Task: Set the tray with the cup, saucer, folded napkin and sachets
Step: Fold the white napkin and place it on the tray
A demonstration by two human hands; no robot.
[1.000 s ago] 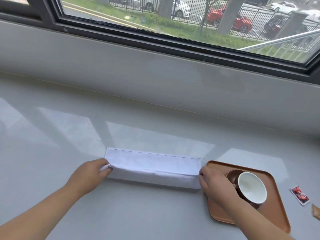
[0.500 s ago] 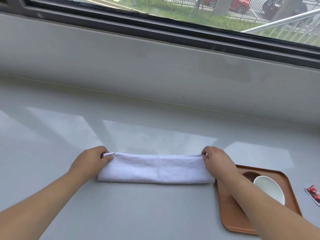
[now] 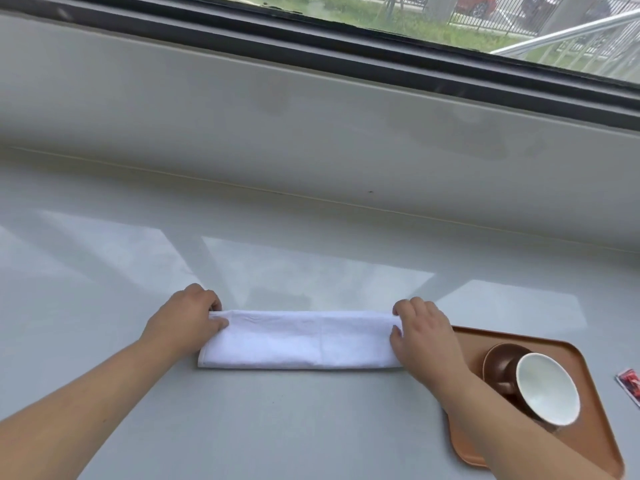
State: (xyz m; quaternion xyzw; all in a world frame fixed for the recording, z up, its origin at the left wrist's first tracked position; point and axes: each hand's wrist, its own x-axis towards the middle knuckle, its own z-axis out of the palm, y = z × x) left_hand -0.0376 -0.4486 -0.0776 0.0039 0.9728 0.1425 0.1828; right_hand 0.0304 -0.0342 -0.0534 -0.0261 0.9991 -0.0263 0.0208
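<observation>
A white napkin [image 3: 301,341] lies folded into a long narrow strip on the grey counter. My left hand [image 3: 187,320] pinches its left end and my right hand [image 3: 424,329] pinches its right end. To the right sits a brown tray [image 3: 588,431] holding a brown saucer [image 3: 498,365] with a cup [image 3: 547,389], white inside, on it. My right forearm crosses the tray's left part. A red sachet [image 3: 631,382] lies on the counter beyond the tray, at the frame's right edge.
The grey counter [image 3: 242,427] runs back to a low grey wall [image 3: 311,133] under a dark-framed window. Bright window reflections lie on the counter behind the napkin.
The napkin's far half was folded forward over the near half, turning a wider band into a narrow strip. Both hands stayed at its ends. The camera tilted down.
</observation>
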